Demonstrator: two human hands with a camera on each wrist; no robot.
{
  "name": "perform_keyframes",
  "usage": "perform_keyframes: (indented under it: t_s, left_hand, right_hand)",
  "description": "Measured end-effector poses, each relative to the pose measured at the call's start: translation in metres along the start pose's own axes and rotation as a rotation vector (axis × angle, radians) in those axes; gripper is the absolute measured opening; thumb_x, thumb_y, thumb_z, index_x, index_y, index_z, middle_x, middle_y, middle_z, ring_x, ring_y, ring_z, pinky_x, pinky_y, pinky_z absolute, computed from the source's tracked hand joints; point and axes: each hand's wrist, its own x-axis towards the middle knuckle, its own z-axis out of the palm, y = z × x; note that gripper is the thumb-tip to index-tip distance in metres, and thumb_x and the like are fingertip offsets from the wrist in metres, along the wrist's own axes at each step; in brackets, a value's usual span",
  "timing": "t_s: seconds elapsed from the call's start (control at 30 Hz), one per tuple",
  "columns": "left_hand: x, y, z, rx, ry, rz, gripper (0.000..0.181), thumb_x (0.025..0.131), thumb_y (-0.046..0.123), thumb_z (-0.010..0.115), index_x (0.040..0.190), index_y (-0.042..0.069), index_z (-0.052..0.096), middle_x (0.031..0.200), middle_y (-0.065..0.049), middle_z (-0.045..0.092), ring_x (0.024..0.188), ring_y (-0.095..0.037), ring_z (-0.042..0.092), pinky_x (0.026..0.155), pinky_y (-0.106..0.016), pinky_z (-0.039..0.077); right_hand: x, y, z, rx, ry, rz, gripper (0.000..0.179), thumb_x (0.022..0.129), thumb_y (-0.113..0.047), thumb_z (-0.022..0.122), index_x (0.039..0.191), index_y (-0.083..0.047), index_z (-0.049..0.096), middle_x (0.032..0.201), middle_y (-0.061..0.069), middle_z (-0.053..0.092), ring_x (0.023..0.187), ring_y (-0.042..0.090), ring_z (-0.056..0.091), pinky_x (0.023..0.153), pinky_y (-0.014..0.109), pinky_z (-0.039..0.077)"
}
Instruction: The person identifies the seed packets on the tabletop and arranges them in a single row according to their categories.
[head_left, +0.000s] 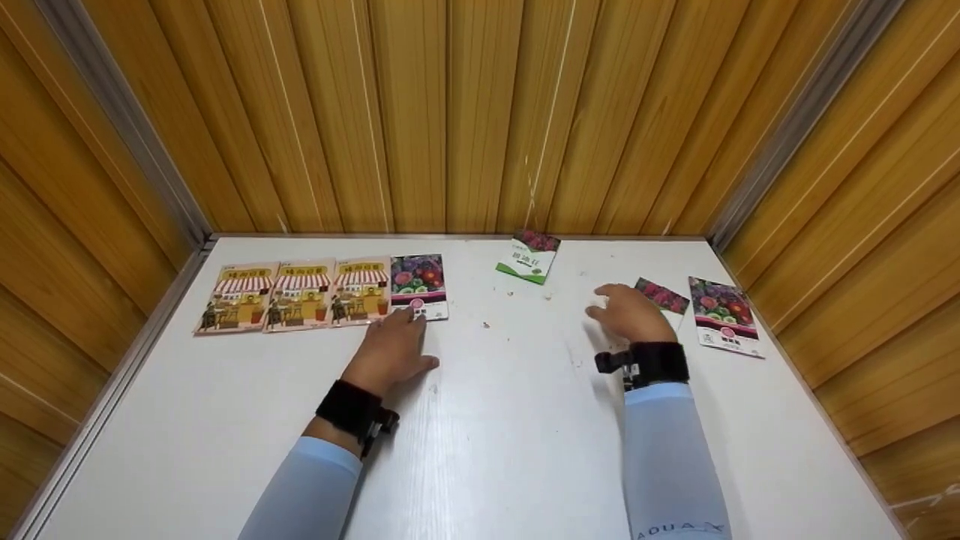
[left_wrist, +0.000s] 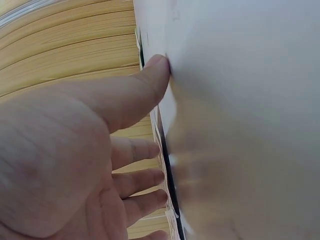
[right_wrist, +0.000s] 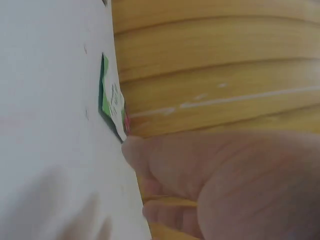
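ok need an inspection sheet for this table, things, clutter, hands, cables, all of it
surface: white table, with a few faint marks
job's things: three awning packets in a left-hand row, ending in a flower packet; green-and-white packet at the back; half-hidden packet and second flower packet on the right
clutter: small brown bits
hands: left hand, fingertips at the row's lower edge; right hand, holding nothing
cables: nothing seen
surroundings: wood-look walls, grey corner posts
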Motion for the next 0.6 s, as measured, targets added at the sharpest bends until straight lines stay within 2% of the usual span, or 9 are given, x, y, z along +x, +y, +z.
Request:
perform_keyframes:
  t_s: [0.07,0.1,0.17,0.23,0.3,0.4,0.5,0.57,0.6]
  left_hand:
    - [0.000,0.000,-0.001,0.006,0.009,0.008,0.084,0.078,0.056,0.069,0.144,0.011,0.042,0.152,-0.013,0.035,0.142,-0.032,0.031,0.113,-0.058,0.026]
    - [0.000,0.000,-0.001,0.007,0.015,0.013,0.084,0.078,0.055,0.070,0.143,0.010,0.043,0.152,-0.013,0.035,0.142,-0.032,0.032,0.113,-0.058,0.026]
    - [-0.001,0.000,-0.002,0.004,0.026,0.021,0.082,0.078,0.054,0.070,0.142,0.010,0.045,0.152,-0.013,0.036,0.141,-0.032,0.033,0.112,-0.059,0.027]
    - [-0.002,0.000,-0.003,-0.003,0.030,0.022,0.080,0.078,0.053,0.071,0.141,0.010,0.046,0.151,-0.014,0.037,0.140,-0.033,0.033,0.111,-0.059,0.027]
    - [-0.003,0.000,-0.003,-0.011,0.032,0.019,0.079,0.078,0.052,0.071,0.141,0.010,0.046,0.151,-0.014,0.036,0.141,-0.033,0.033,0.112,-0.060,0.027]
    - [-0.003,0.001,-0.003,-0.016,0.028,0.012,0.078,0.078,0.052,0.070,0.141,0.011,0.046,0.152,-0.013,0.036,0.141,-0.033,0.032,0.113,-0.059,0.025]
    - [-0.003,0.003,-0.003,-0.019,0.026,0.015,0.077,0.078,0.051,0.071,0.140,0.013,0.048,0.152,-0.012,0.036,0.141,-0.032,0.032,0.113,-0.059,0.024]
    - [-0.003,0.004,-0.003,-0.018,0.021,0.016,0.075,0.078,0.051,0.071,0.140,0.014,0.048,0.152,-0.011,0.036,0.141,-0.032,0.032,0.113,-0.059,0.024]
    - [-0.003,0.005,-0.003,-0.017,0.020,0.019,0.075,0.078,0.050,0.071,0.140,0.014,0.049,0.152,-0.011,0.036,0.141,-0.031,0.032,0.113,-0.059,0.024]
  right_hand:
    - [-0.004,0.017,-0.007,-0.007,0.009,0.058,0.058,0.092,-0.045,0.053,0.132,-0.003,0.052,0.132,0.020,0.055,0.119,0.040,0.053,0.099,0.057,0.042]
    - [-0.006,0.024,-0.010,-0.013,0.007,0.082,0.052,0.092,-0.043,0.053,0.121,-0.001,0.058,0.119,0.021,0.061,0.109,0.040,0.057,0.091,0.054,0.047]
    - [-0.007,0.035,-0.014,-0.028,-0.005,0.106,0.042,0.091,-0.041,0.054,0.094,0.000,0.064,0.092,0.016,0.063,0.086,0.033,0.061,0.072,0.045,0.052]
    - [-0.008,0.041,-0.015,-0.026,-0.026,0.120,0.040,0.090,-0.040,0.055,0.070,-0.005,0.056,0.069,0.006,0.052,0.066,0.025,0.053,0.056,0.035,0.046]
    - [-0.007,0.043,-0.014,-0.019,-0.042,0.119,0.042,0.089,-0.039,0.056,0.061,-0.010,0.046,0.061,0.000,0.040,0.057,0.020,0.046,0.050,0.030,0.039]
    - [-0.004,0.042,-0.009,-0.012,-0.031,0.103,0.038,0.089,-0.036,0.056,0.063,-0.011,0.044,0.062,-0.001,0.036,0.056,0.018,0.040,0.050,0.029,0.034]
    - [-0.001,0.040,-0.002,0.014,-0.024,0.098,0.024,0.087,-0.027,0.052,0.072,-0.008,0.047,0.070,0.002,0.037,0.058,0.018,0.036,0.050,0.029,0.029]
    - [0.001,0.038,0.002,0.045,-0.028,0.096,0.016,0.082,-0.018,0.052,0.087,-0.004,0.055,0.080,0.005,0.045,0.061,0.021,0.039,0.051,0.031,0.032]
    - [0.002,0.038,0.004,0.054,-0.034,0.093,0.024,0.080,-0.015,0.050,0.099,-0.003,0.058,0.091,0.009,0.051,0.067,0.023,0.043,0.055,0.033,0.038]
